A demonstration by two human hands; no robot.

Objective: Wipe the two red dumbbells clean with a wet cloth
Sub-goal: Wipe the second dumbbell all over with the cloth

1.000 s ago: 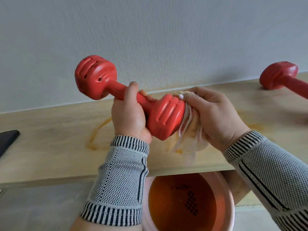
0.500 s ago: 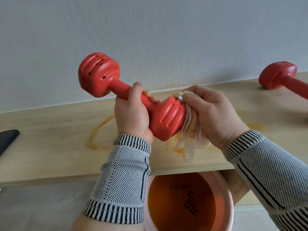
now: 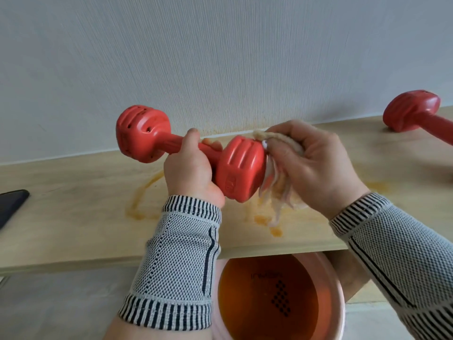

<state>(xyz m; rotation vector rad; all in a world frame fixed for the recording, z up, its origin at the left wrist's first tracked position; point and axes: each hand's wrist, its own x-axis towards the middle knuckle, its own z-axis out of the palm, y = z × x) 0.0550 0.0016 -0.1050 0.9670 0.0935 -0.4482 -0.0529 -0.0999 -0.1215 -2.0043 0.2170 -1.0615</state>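
The left hand (image 3: 190, 171) wraps its fingers round the handle of 1 red dumbbell (image 3: 191, 153) and holds it up off the wooden table (image 3: 73, 212), roughly level, with the far head tilted slightly up toward the wall (image 3: 220, 57). Gripping at the handle leaves both heads bare, so the cloth can reach every face without the holding fingers getting in the way, and lifting it clear of the table exposes the underside too.

The right hand (image 3: 316, 168) is curled round a bunched, pale wet cloth (image 3: 277, 190) and presses it against the end face of the near head. The loose folds of the cloth hang down below that head. My reading is that this end face is the part being wiped right now, with the left hand acting as the steady brace against the push.

Directly below the hands, just under the table's front edge, stands a pink bucket (image 3: 339, 290) of orange-brown water; held here, the cloth would drip near it and a rinse is close by. Orange stains and streaks (image 3: 142, 204) mark the table under the work.

The 2nd red dumbbell (image 3: 414, 114) lies on the table at the far right, well apart from the hands and partly cut off by the frame edge; whether it is already clean cannot be told. A dark flat object (image 3: 12, 204), possibly a phone, sits at the left edge
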